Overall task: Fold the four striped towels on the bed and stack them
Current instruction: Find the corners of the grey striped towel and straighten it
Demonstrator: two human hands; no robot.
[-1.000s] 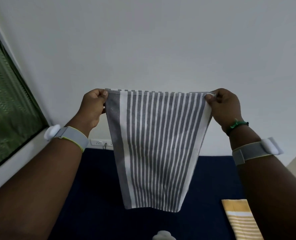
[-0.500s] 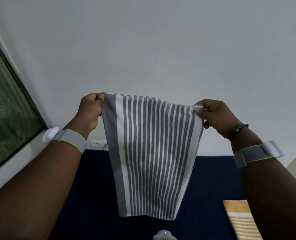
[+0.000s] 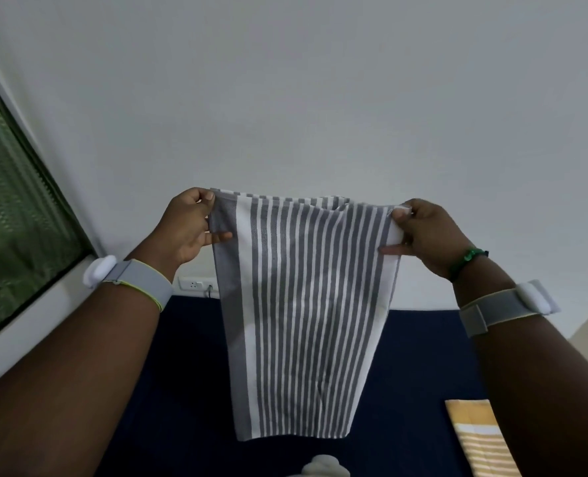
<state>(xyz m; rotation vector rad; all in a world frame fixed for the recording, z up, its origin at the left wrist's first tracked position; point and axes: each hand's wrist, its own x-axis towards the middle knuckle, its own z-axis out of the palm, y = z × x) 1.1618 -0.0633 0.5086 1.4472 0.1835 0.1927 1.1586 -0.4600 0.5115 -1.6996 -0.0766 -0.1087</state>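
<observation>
A grey-and-white striped towel [image 3: 303,321] hangs in the air in front of me, doubled over, its lower edge above the dark blue bed [image 3: 182,390]. My left hand [image 3: 189,225] pinches its upper left corner. My right hand [image 3: 427,232] pinches its upper right corner. The top edge sags a little between them. A folded yellow-and-white striped towel [image 3: 478,438] lies on the bed at the lower right, partly behind my right forearm.
A white wall fills the upper view, with a socket strip [image 3: 194,284] just above the bed's far edge. A green-curtained window [image 3: 13,235] runs along the left. A small grey object [image 3: 325,469] shows at the bottom edge.
Both hands have dropped lower with the towel. The right hand dipped first, then the top edge levelled and slackened; fingers of both hands now spread lower on the side edges.
</observation>
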